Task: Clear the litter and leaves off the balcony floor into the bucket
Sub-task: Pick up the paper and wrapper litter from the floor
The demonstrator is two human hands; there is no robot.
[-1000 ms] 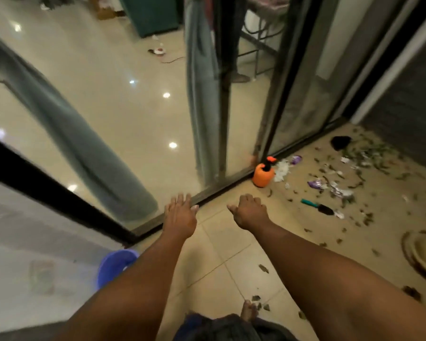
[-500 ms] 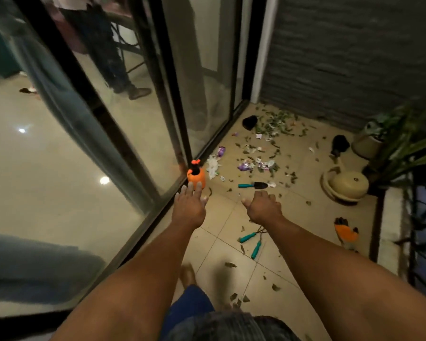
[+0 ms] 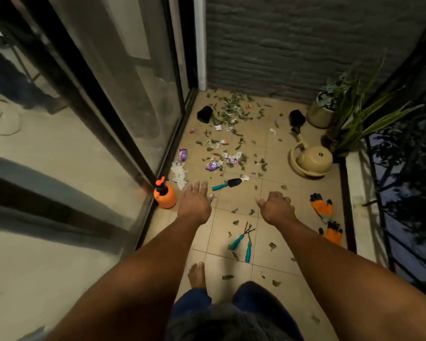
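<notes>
I note smooth beige floor tiles (image 3: 276, 198), faintly glossy; rough grey brick wall (image 3: 305, 45); glossy orange plastic sprayer (image 3: 165, 196); shiny crumpled wrappers (image 3: 213, 165).

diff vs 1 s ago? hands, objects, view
View swung right, from the glass door and a blue bucket onto the balcony; bucket now out of frame. Left hand and right hand stay outstretched and empty; nothing grasped or released. Orange sprayer, trowel and litter unmoved.
</notes>
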